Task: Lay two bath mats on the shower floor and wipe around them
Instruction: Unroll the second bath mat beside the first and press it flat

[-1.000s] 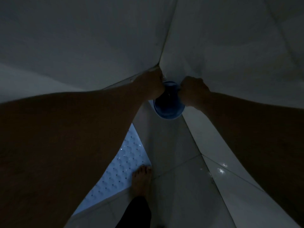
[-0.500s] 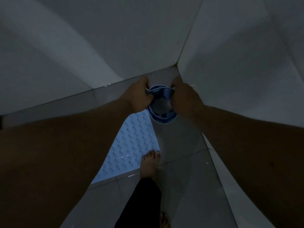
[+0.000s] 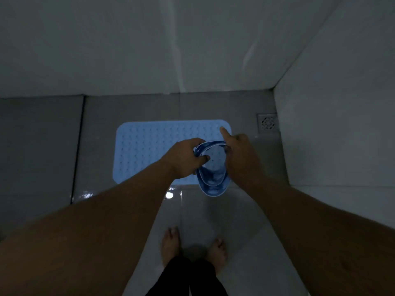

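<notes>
Rolled blue mat [image 3: 211, 178], dimpled, coiled in loops, is gripped by left hand [image 3: 183, 159] and right hand [image 3: 239, 154], fingers curled, right forefinger extended. Flat light-blue mat [image 3: 147, 150] lies on floor [image 3: 42, 146] at 11 o'clock; drain [image 3: 267, 122] at 1 o'clock.

Grey tiled floor [image 3: 132, 112]: one light-blue bath mat [image 3: 149, 146] lies flat at centre. Square drain [image 3: 267, 122] at 2 o'clock. Bare feet [image 3: 171, 244] at 6 o'clock.
</notes>
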